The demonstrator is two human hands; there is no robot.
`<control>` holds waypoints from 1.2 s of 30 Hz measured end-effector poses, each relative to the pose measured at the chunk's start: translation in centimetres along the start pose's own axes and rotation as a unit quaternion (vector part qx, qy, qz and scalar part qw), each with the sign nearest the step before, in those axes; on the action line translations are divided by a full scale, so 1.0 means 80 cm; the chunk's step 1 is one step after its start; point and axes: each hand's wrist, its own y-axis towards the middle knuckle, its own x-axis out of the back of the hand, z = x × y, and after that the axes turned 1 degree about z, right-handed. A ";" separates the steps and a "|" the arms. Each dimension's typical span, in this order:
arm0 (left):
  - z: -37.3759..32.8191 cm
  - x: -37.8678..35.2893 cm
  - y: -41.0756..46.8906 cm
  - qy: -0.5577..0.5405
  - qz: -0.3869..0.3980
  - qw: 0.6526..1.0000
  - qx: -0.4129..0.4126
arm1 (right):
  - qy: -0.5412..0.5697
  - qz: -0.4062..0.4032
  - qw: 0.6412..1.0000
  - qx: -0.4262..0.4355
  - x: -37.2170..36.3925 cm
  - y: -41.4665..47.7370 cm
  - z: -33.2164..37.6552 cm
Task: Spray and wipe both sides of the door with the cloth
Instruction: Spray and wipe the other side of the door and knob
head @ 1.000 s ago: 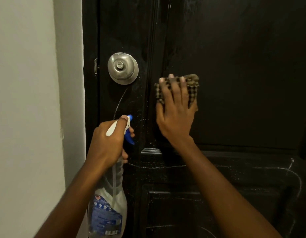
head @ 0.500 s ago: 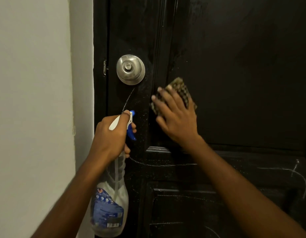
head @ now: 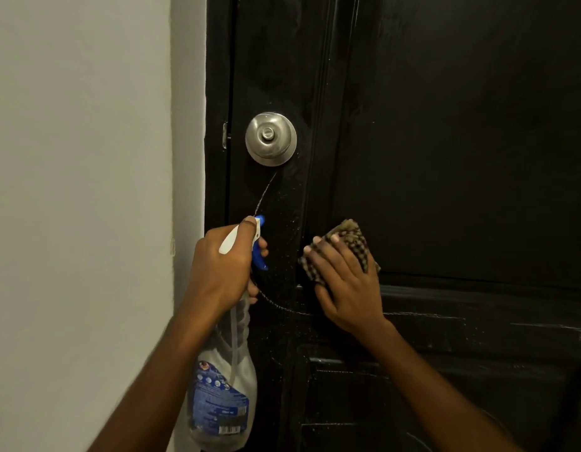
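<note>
A black panelled door fills the right of the head view, closed in its black frame. My right hand presses a brown checked cloth flat against the door, at the lower left corner of the upper panel, fingers spread over the cloth. My left hand grips the neck of a clear spray bottle with a white and blue trigger head, its nozzle close to the door below the knob. Fine droplets and pale streaks mark the door around both hands.
A round silver door knob sits above my left hand, with a latch plate at the door's edge. A white wall takes up the left. White scratch lines cross the lower panel.
My right hand has slid the cloth down the door, from level with the knob's underside to the panel's bottom edge. The left hand and bottle have held their place.
</note>
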 end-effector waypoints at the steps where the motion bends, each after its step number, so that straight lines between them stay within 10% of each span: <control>1: -0.002 0.002 -0.002 -0.002 -0.001 1.000 0.008 | 0.021 -0.015 0.999 -0.044 0.002 0.010 0.007; 7: -0.013 0.027 -0.013 -0.003 -0.026 0.999 0.038 | 0.088 -0.081 0.972 -0.204 0.006 0.097 0.046; 14: -0.010 0.058 -0.023 0.018 -0.083 0.996 -0.012 | -0.015 -0.023 0.996 -0.088 -0.025 0.150 0.100; 21: -0.002 0.069 -0.025 0.035 -0.077 0.996 -0.033 | -0.088 0.083 0.970 0.211 -0.038 0.055 0.061; 29: 0.001 0.069 -0.020 0.004 -0.065 0.997 -0.046 | -0.047 -0.050 0.994 -0.084 -0.028 0.147 0.089; 36: 0.008 0.064 -0.016 -0.012 -0.041 0.998 -0.038 | -0.099 0.102 0.968 0.205 -0.032 0.037 0.066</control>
